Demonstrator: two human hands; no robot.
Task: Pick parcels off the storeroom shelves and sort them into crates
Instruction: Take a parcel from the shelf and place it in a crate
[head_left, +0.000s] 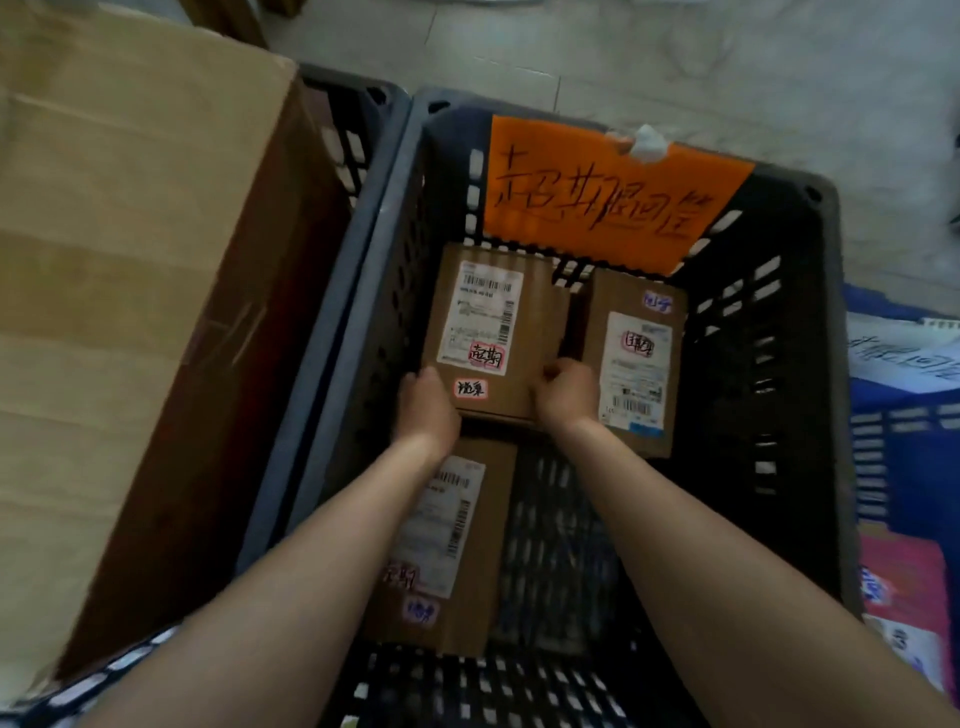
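The left hand (423, 402) and right hand (563, 392) clasp the near end of a cardboard parcel (493, 332), both curled round its edges. The parcel is inside the dark crate (769, 364), just below the orange sign (597, 197).

Pale grey floor tiles (571, 47), crossed by grout lines, fill the top of the frame. A blurred brown wooden shape (234, 21) stands upper left.
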